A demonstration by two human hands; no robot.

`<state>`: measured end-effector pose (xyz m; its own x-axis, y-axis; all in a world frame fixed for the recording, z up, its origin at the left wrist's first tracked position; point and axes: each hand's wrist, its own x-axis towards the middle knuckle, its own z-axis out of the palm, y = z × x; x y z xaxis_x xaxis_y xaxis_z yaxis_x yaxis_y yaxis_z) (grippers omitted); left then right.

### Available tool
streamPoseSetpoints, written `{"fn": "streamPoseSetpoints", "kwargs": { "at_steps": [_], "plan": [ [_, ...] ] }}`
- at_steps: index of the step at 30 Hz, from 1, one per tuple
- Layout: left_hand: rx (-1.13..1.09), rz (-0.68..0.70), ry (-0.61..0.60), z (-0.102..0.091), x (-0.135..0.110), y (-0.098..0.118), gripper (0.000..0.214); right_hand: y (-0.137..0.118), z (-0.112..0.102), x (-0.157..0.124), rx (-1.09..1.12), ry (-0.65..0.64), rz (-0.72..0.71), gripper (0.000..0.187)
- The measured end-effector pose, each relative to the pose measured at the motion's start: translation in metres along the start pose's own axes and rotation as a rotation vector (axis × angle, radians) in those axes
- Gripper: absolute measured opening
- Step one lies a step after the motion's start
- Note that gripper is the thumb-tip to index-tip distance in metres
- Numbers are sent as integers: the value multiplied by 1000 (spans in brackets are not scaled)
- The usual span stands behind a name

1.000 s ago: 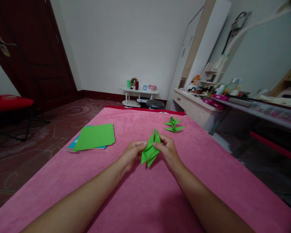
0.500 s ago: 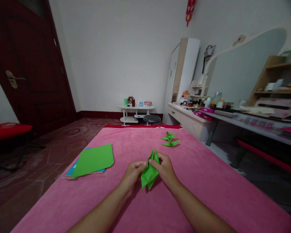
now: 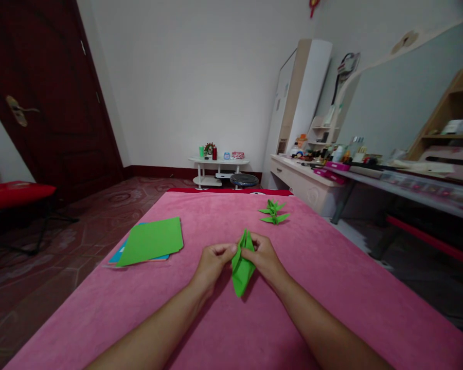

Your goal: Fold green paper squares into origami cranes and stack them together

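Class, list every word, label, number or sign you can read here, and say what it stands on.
None can be read.
The folded green paper and the paper stack are blank.
The bottles on the dresser and items on the small white table are too small and blurred.

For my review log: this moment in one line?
left hand: grips folded green paper piece | right hand: grips same | on: pink cloth

The person's left hand (image 3: 212, 262) and right hand (image 3: 264, 257) are bare, as are the left forearm (image 3: 158, 329) and right forearm (image 3: 324, 334) all the way to the lower edge of the view. Both arms are slim and smooth. The fingernails are too small to make out.
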<state>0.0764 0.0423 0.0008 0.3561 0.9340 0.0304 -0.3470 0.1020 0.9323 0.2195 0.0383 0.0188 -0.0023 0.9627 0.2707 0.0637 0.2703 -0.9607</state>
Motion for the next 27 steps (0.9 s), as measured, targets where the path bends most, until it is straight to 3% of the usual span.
{"fn": "streamPoseSetpoints", "kwargs": {
  "at_steps": [4,10,19,27],
  "plan": [
    [-17,-23,9,1,0,1,39,-2,1,-2,-17,8,-13,11],
    [-75,-138,0,5,-2,2,38,-7,3,-3,-83,152,-76,6],
    [-89,-157,46,2,-1,2,38,-3,1,-3,1,71,5,13],
    [-60,-128,27,4,-2,3,40,-3,1,-1,10,97,63,17]
  ]
}}
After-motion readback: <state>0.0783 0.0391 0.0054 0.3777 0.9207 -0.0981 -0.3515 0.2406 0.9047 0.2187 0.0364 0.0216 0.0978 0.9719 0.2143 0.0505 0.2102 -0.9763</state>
